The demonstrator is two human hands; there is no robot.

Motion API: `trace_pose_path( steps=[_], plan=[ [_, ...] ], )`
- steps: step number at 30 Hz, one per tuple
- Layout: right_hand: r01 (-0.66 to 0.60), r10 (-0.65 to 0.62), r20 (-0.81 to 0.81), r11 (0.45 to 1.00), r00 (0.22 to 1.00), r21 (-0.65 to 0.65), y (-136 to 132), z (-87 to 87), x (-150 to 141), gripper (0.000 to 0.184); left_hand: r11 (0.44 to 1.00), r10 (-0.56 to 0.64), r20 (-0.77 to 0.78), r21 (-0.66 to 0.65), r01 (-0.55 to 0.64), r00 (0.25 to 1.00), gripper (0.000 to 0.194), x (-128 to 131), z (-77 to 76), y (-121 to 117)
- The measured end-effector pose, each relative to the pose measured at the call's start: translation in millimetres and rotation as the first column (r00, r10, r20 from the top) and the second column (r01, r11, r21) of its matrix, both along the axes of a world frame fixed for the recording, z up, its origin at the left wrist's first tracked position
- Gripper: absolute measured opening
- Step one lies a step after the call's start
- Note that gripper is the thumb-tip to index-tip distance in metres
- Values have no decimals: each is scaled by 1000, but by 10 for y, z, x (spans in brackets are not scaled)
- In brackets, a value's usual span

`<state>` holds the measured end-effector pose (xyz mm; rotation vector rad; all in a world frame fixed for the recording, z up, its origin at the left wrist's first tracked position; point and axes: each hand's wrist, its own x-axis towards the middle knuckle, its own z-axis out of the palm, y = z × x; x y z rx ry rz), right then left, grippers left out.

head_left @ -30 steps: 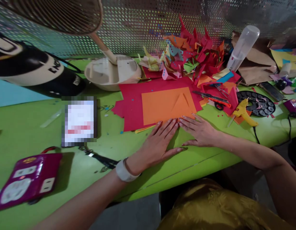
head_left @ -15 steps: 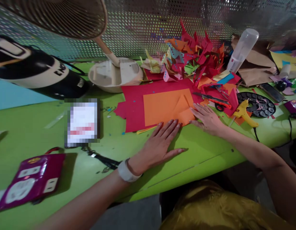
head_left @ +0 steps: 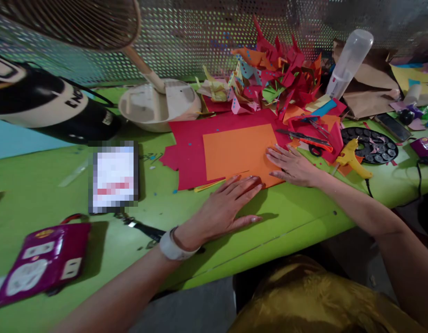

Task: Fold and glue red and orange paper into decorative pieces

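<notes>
An orange sheet of paper lies on a larger red sheet of paper on the green table. My left hand, a pale band at its wrist, has its fingertips on the near edge of the orange sheet, its thumb apart. On the right part of that sheet rests my right hand, flat with fingers stretched out. A little yellow paper peeks out under the red sheet. Right of my right hand lie a box cutter and a yellow glue gun.
Folded colored paper pieces pile up behind the sheets. A white table fan base and a black-and-white bottle stand at the back left. Nearer are a phone with a strap and a purple power box. A black round tray lies right.
The orange sheet's folded-over right corner now lies flat. My right hand has moved left onto it, while the left hand stays at the near edge. The view has shifted slightly.
</notes>
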<state>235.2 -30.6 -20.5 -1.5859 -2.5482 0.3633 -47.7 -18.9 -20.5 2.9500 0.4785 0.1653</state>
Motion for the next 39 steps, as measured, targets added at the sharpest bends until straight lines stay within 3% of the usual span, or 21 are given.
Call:
trace_pose_path(
  steps=[5,18,39],
  plan=[
    [1,0,2,1000,1000,-22,18,-11,3,64,999,22,-24,41,-21,999,81,52,-60,-14],
    [-15,14,23,998,1000,67,33,-132,18,64,998,50,-55,41,-47,997,83,75,-99,-45],
    [23,-22,23,1000,999,-5,11,-52,-7,62,998,57,-41,-27,-58,998,89,92,-95,-77]
  ],
)
